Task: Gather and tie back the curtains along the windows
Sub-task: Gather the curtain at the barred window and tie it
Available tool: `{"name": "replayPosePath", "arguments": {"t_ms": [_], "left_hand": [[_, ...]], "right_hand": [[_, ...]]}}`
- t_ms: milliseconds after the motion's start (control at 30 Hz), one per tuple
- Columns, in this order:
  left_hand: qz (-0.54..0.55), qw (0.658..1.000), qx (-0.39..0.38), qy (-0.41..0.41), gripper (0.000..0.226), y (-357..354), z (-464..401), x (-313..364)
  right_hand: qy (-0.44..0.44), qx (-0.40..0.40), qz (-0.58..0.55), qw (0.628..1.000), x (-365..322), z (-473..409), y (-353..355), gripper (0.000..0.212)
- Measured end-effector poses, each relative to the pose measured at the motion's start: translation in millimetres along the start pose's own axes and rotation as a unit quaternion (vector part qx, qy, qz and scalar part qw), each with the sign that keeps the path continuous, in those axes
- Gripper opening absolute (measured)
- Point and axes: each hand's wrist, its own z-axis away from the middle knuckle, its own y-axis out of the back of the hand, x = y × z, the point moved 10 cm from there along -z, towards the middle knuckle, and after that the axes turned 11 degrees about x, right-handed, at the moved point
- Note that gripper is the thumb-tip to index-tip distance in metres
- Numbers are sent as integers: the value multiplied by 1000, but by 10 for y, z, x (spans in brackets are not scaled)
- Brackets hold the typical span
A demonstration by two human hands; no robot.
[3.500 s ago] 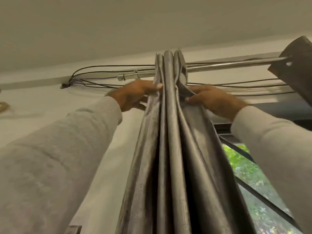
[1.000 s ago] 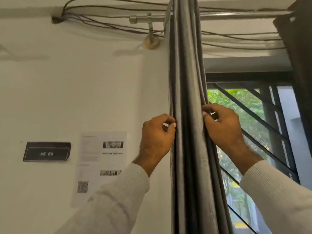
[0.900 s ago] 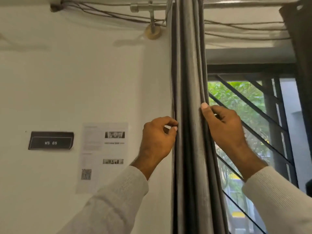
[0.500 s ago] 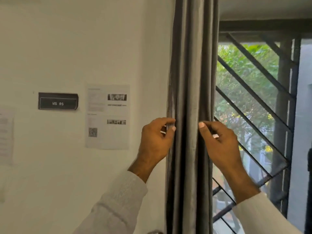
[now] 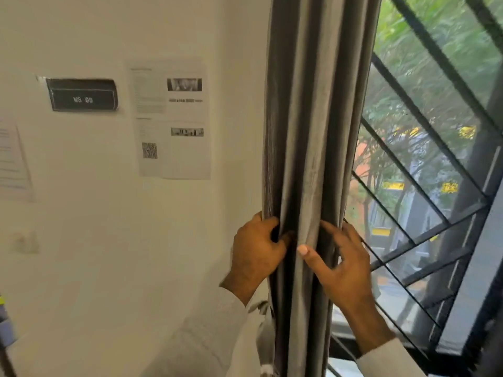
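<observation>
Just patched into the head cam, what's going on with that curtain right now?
A person is bunching a grey curtain into tight vertical pleats beside the window grille. The left hand grips the folds on the wall side; the right hand pinches the folds on the window side, thumb across the front. The curtain is gathered but not yet tied. A pale strip, possibly a tieback, hangs low by the left sleeve.
</observation>
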Motion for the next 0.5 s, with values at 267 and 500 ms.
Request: {"name": "replayPosePath", "arguments": {"t_ms": [267,500], "left_hand": [[-21,999,23,-17,22,66,746,-467],[43,997,42,-47,3,152,1097,-520]], "right_hand": [[77,110,22,991,96,574,87,40],[166,133,229,950,70,1043,54,29]]}}
